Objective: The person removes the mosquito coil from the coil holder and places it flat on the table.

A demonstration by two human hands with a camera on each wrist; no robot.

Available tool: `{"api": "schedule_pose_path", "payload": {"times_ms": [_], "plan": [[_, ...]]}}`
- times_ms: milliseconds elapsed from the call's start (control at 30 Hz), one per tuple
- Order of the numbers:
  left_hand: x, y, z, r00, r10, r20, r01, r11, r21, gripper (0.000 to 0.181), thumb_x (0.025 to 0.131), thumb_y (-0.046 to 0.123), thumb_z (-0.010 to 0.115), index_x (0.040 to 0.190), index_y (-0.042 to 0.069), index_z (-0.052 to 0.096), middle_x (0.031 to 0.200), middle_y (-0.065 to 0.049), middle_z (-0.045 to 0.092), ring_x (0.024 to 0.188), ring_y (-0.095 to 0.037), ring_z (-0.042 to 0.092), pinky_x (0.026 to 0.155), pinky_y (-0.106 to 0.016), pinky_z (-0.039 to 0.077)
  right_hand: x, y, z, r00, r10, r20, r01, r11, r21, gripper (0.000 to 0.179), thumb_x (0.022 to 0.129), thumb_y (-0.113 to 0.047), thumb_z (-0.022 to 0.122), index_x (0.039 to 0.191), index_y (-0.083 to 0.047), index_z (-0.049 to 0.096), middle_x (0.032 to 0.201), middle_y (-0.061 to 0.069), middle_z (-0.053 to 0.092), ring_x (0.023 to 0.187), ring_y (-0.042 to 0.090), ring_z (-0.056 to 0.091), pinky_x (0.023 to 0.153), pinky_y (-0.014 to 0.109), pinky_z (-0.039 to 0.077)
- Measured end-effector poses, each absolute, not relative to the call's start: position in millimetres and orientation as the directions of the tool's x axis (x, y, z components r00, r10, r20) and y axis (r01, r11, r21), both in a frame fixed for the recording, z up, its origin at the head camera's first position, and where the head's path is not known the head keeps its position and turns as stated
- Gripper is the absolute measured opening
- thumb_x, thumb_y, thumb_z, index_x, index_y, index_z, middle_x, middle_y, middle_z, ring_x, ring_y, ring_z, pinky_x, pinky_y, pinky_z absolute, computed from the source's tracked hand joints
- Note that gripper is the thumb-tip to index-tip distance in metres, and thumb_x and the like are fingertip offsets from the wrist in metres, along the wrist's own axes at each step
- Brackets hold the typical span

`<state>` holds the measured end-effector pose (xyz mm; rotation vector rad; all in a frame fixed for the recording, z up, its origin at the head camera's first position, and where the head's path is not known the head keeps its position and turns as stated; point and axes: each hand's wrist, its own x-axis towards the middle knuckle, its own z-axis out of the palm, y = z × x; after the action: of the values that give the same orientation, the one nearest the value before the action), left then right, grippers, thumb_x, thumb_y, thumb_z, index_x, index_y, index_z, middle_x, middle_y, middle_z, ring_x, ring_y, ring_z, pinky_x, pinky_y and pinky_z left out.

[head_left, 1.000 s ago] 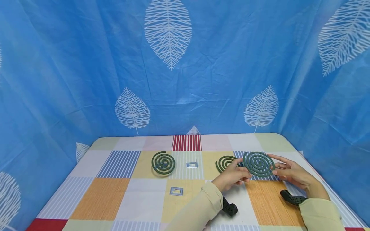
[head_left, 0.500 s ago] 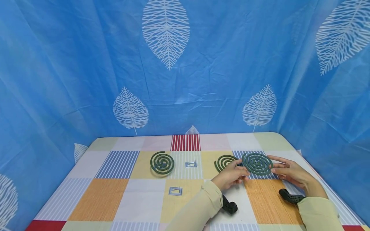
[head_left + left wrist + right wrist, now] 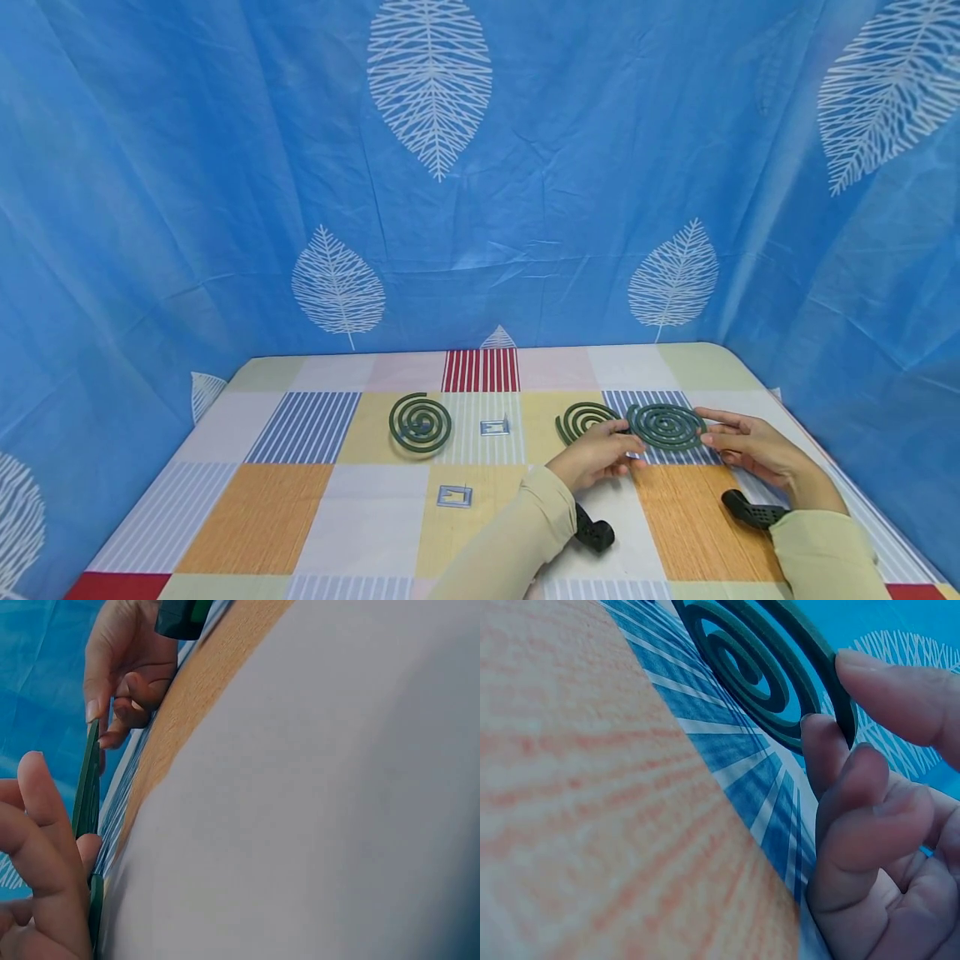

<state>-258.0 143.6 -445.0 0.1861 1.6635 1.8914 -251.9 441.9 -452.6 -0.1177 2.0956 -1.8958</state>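
In the head view, a green mosquito coil point(image 3: 666, 427) hangs nearly flat above a blue-striped patch, between both hands. My right hand point(image 3: 761, 450) pinches its right edge; the right wrist view shows thumb and fingertips on the outer ring of the coil point(image 3: 780, 645). My left hand point(image 3: 596, 454) holds the coil's left edge, though its grip is partly hidden in the left wrist view, where the coil point(image 3: 88, 784) appears edge-on. Partly behind the left hand lies a second mosquito coil point(image 3: 581, 421).
A third mosquito coil point(image 3: 420, 423) sits farther left, with bits of metal beneath it. Two small metal coil stands, one at the back point(image 3: 495, 427) and another nearer point(image 3: 454, 497), lie on the patchwork cloth point(image 3: 360, 517). Blue curtains point(image 3: 525, 208) enclose the table's back and sides.
The held coil has come down slightly and tipped flatter, so it looks narrower from above. Both hands keep their places at its edges. The view has shifted a little.
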Motion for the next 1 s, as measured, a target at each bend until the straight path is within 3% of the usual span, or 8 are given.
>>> {"api": "schedule_pose_path", "payload": {"times_ms": [100, 267, 400, 500, 633, 800, 1000], "plan": [[-258.4, 142.7, -446.0, -0.803, 0.527, -0.278, -0.341, -0.022, 0.940, 0.062, 0.105, 0.002, 0.064, 0.163, -0.002, 0.041, 0.103, -0.005, 0.077, 0.059, -0.002, 0.057, 0.055, -0.012, 0.044, -251.4, 441.2, -451.9, -0.949, -0.259, -0.178, 0.150, 0.125, -0.981, 0.043, 0.106, -0.004, 0.067, 0.143, -0.025, 0.067, 0.105, -0.008, 0.075, 0.076, 0.007, 0.058, 0.065, 0.022, 0.052], [-257.5, 142.4, -445.6, -0.803, 0.523, -0.285, -0.343, -0.015, 0.939, 0.061, 0.105, 0.002, 0.065, 0.162, -0.002, 0.043, 0.098, -0.008, 0.078, 0.056, -0.002, 0.055, 0.055, -0.013, 0.045, -250.5, 440.2, -450.9, -0.954, -0.243, -0.178, 0.147, 0.139, -0.979, 0.048, 0.105, -0.003, 0.069, 0.152, -0.008, 0.060, 0.108, -0.008, 0.077, 0.077, 0.007, 0.061, 0.065, 0.022, 0.053], [-256.0, 142.0, -443.7, -0.807, 0.514, -0.290, -0.335, 0.007, 0.942, 0.060, 0.105, 0.003, 0.067, 0.161, 0.000, 0.045, 0.088, -0.008, 0.076, 0.054, -0.003, 0.053, 0.054, -0.014, 0.044, -250.1, 437.0, -450.4, -0.963, -0.204, -0.175, 0.131, 0.212, -0.968, 0.066, 0.104, -0.003, 0.070, 0.158, 0.015, 0.037, 0.104, -0.008, 0.075, 0.074, 0.008, 0.058, 0.064, 0.022, 0.053], [-254.2, 141.2, -441.7, -0.811, 0.508, -0.290, -0.324, 0.023, 0.946, 0.060, 0.105, 0.004, 0.068, 0.161, 0.002, 0.046, 0.087, -0.008, 0.076, 0.055, -0.003, 0.053, 0.054, -0.014, 0.044, -250.0, 433.9, -449.1, -0.970, -0.163, -0.182, 0.129, 0.291, -0.948, 0.080, 0.104, -0.005, 0.072, 0.161, 0.019, 0.020, 0.101, -0.007, 0.071, 0.074, 0.009, 0.057, 0.065, 0.024, 0.054], [-251.5, 138.9, -438.1, -0.819, 0.502, -0.278, -0.302, 0.035, 0.953, 0.059, 0.104, 0.004, 0.068, 0.159, 0.004, 0.048, 0.097, -0.007, 0.078, 0.062, -0.004, 0.060, 0.053, -0.013, 0.045, -249.1, 432.2, -445.7, -0.975, -0.129, -0.180, 0.115, 0.398, -0.910, 0.081, 0.103, -0.006, 0.073, 0.160, 0.019, 0.021, 0.101, -0.005, 0.068, 0.076, 0.010, 0.058, 0.066, 0.026, 0.055], [-250.4, 134.1, -434.4, -0.830, 0.505, -0.235, -0.234, 0.067, 0.970, 0.057, 0.104, 0.004, 0.069, 0.157, 0.005, 0.051, 0.116, -0.002, 0.079, 0.087, -0.017, 0.078, 0.054, -0.013, 0.047, -247.6, 431.4, -441.0, -0.982, -0.096, -0.162, 0.093, 0.499, -0.862, 0.073, 0.102, -0.007, 0.073, 0.156, 0.021, 0.032, 0.106, 0.001, 0.069, 0.080, 0.011, 0.060, 0.069, 0.029, 0.057], [-252.4, 125.9, -427.2, -0.840, 0.506, -0.197, -0.184, 0.076, 0.980, 0.055, 0.104, 0.006, 0.069, 0.156, 0.002, 0.053, 0.115, -0.008, 0.080, 0.077, -0.007, 0.071, 0.059, -0.017, 0.048, -248.3, 430.1, -431.5, -0.986, -0.062, -0.155, 0.095, 0.555, -0.826, 0.065, 0.104, -0.010, 0.070, 0.152, 0.021, 0.039, 0.118, 0.013, 0.071, 0.078, 0.013, 0.059, 0.070, 0.029, 0.058]]}}
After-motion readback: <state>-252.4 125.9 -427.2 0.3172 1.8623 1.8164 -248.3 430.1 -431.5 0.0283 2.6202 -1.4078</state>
